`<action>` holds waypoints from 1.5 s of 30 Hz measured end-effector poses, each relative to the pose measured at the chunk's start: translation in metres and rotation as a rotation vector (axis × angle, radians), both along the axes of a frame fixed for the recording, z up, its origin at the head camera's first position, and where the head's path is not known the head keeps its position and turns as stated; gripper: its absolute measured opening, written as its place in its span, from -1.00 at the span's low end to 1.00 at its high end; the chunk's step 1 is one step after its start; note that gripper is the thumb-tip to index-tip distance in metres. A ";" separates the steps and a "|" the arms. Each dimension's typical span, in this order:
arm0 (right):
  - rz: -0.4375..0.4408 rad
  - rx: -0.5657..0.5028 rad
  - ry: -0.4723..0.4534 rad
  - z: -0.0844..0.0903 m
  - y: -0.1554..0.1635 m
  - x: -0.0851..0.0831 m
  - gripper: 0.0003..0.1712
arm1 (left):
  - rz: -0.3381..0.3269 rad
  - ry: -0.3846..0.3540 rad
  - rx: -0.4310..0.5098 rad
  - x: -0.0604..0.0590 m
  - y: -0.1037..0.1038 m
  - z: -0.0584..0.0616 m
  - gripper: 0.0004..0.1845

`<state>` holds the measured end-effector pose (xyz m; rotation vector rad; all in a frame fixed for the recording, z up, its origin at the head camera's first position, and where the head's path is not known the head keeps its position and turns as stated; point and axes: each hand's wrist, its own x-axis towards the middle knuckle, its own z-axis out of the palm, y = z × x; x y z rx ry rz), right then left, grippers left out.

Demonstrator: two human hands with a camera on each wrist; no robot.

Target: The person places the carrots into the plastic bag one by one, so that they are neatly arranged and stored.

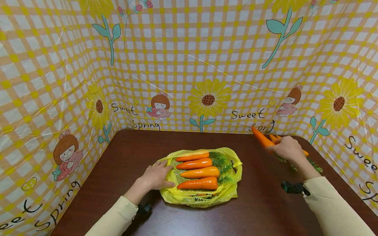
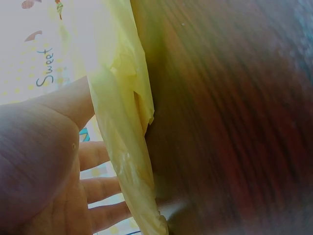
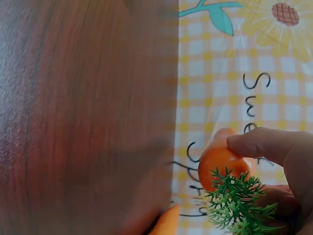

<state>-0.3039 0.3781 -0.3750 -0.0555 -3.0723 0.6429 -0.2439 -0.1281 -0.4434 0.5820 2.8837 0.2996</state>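
A yellow plastic bag (image 1: 227,190) lies flat on the dark brown table (image 1: 118,170), with several orange carrots (image 1: 198,172) with green tops lined up on it. My left hand (image 1: 156,177) rests with straight fingers on the bag's left edge; in the left wrist view the bag (image 2: 122,122) runs beside the palm (image 2: 44,166). At the back right, my right hand (image 1: 286,148) grips a carrot (image 1: 262,138) pointing up-left; another carrot (image 1: 305,152) lies beneath it. The right wrist view shows the held carrot (image 3: 219,161), its green leaves (image 3: 237,203) and the fingers (image 3: 266,144) curled round it.
Checked yellow walls with flowers and "Sweet Spring" lettering (image 1: 248,114) enclose the table on the left, back and right. Bare table surface lies in front of the bag and between bag and right hand. Green leaves (image 1: 316,167) lie near the right forearm.
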 end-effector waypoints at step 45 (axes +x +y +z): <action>0.227 -0.046 0.059 0.063 -0.097 0.022 -0.37 | 0.007 0.001 -0.005 0.003 0.002 0.004 -0.22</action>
